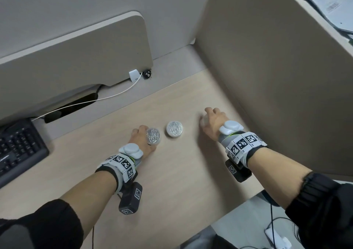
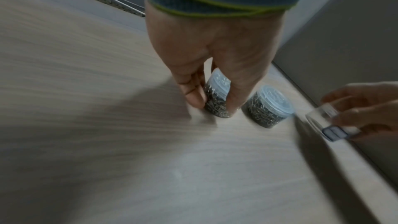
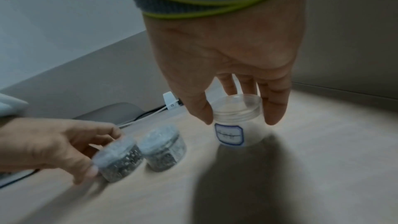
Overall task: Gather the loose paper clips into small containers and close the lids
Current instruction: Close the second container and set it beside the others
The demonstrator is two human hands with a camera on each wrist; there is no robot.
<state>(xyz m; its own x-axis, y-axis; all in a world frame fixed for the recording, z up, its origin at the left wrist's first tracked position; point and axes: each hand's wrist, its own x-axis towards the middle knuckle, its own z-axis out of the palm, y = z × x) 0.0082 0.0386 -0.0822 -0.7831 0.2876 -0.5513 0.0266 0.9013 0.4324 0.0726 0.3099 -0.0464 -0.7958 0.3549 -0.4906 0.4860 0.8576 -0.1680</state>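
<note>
Two small clear round containers full of silver paper clips, both lidded, stand on the wooden desk. My left hand [image 1: 142,137] grips the left container [image 1: 153,136] [image 2: 216,99] [image 3: 119,157] between thumb and fingers. The second container [image 1: 174,129] [image 2: 268,106] [image 3: 163,149] stands free just right of it. My right hand [image 1: 212,121] holds a clear empty jar [image 3: 235,123] [image 2: 327,122] with a blue-framed white label and no lid, thumb on one side and fingers on the other, close above the desk. In the head view the hand mostly hides that jar.
A black keyboard [image 1: 17,147] lies at the left. A white cable [image 1: 107,97] runs from a plug [image 1: 134,75] along the back. A tall beige partition [image 1: 277,76] closes the right side. Bare desk [image 1: 181,182] stretches toward me.
</note>
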